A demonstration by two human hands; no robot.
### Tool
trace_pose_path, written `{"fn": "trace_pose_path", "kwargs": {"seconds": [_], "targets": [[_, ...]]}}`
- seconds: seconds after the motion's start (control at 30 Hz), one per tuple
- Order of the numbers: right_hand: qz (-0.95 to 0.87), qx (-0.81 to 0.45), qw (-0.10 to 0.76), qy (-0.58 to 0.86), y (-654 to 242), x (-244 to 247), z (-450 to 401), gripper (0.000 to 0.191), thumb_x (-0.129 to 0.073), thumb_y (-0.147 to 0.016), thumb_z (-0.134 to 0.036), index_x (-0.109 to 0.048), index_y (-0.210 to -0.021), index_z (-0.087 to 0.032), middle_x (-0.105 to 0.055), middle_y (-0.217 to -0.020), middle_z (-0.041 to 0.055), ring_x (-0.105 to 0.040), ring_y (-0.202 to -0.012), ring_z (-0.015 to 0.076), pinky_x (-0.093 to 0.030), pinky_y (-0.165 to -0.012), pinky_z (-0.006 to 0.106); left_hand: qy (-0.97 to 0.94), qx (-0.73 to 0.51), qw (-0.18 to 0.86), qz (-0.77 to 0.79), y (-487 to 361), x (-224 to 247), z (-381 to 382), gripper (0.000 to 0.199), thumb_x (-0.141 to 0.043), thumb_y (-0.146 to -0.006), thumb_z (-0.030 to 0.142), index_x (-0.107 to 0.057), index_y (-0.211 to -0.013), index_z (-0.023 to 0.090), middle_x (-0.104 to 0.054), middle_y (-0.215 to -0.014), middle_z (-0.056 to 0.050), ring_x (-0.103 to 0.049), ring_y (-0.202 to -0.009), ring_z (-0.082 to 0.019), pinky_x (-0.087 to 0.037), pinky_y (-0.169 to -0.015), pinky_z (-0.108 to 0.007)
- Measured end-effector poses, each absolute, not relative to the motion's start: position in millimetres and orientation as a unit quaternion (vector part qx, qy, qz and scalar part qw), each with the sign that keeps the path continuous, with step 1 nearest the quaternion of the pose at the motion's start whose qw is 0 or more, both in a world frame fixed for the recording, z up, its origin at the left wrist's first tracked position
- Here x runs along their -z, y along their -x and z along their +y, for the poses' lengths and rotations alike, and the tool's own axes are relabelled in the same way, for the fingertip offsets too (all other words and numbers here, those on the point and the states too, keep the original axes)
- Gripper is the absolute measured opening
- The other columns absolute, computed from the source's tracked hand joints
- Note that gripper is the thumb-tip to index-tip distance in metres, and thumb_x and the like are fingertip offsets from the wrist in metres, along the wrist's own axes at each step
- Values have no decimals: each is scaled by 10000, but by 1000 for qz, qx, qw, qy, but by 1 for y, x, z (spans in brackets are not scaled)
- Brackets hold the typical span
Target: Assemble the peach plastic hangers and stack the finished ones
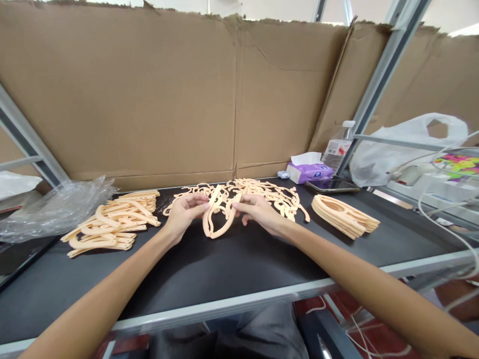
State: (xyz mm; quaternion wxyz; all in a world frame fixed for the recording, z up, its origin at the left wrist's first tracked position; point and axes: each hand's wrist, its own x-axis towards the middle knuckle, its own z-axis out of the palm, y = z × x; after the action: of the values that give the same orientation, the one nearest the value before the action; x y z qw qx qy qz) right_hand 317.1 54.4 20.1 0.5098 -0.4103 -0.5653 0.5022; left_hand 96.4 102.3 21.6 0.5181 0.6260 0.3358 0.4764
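Over the middle of the black table, my left hand [187,212] and my right hand [258,212] hold two curved peach plastic pieces [224,227] that look like the arms of a folding clothes hanger. My left fingers pinch the left arm, and my right fingers pinch the right one. The two arms meet at the lower end and spread apart upward. Behind my hands spreads a loose pile of small curved peach parts [258,188], partly hidden by them. A heap of similar long arms [112,222] lies left. Paired arms sit in a neat stack [342,214] on the right.
A clear plastic bag [60,204] lies at the left. Back right are a purple tissue pack [310,172], a phone [331,186] and a water bottle [339,147]. A cardboard wall [149,99] closes off the back. White cables [430,209] hang at the right.
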Motion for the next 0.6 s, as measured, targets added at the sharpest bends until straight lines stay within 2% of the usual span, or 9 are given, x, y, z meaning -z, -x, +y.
{"fn": "trace_pose_path", "kwargs": {"seconds": [0.17,0.4,0.53,0.6], "targets": [[-543,-555,498,386,-316,-22,52,243,-747,-778,-365,-610,-799,-165,-704,-825,63,-670,-749,165,-559,-516,230,-632,-476,511,335,-97,-21,102,373,-859,-624,358,-712,-908,167,-733,-898,-59,-688,-805,-190,-571,-731,-323],[-536,-558,510,376,-317,-22,51,258,-758,-767,-364,-595,-783,-165,-705,-801,55,-671,-726,155,-567,-532,231,-664,-460,474,352,-99,-23,99,366,-826,-649,414,-732,-898,162,-751,-896,-81,-698,-790,-216,-576,-718,-349],[-530,-560,515,374,-317,-21,51,258,-758,-768,-350,-582,-800,-163,-716,-808,61,-682,-725,159,-571,-540,238,-702,-446,422,361,-100,-22,97,396,-807,-669,427,-729,-957,167,-743,-968,-92,-687,-871,-231,-556,-770,-349],[-529,-559,519,373,-317,-21,51,261,-762,-766,-339,-575,-815,-164,-721,-821,64,-690,-732,162,-570,-536,233,-725,-431,395,364,-102,-21,95,478,-829,-644,419,-713,-1041,181,-729,-1040,-94,-676,-899,-234,-545,-781,-346]]}}
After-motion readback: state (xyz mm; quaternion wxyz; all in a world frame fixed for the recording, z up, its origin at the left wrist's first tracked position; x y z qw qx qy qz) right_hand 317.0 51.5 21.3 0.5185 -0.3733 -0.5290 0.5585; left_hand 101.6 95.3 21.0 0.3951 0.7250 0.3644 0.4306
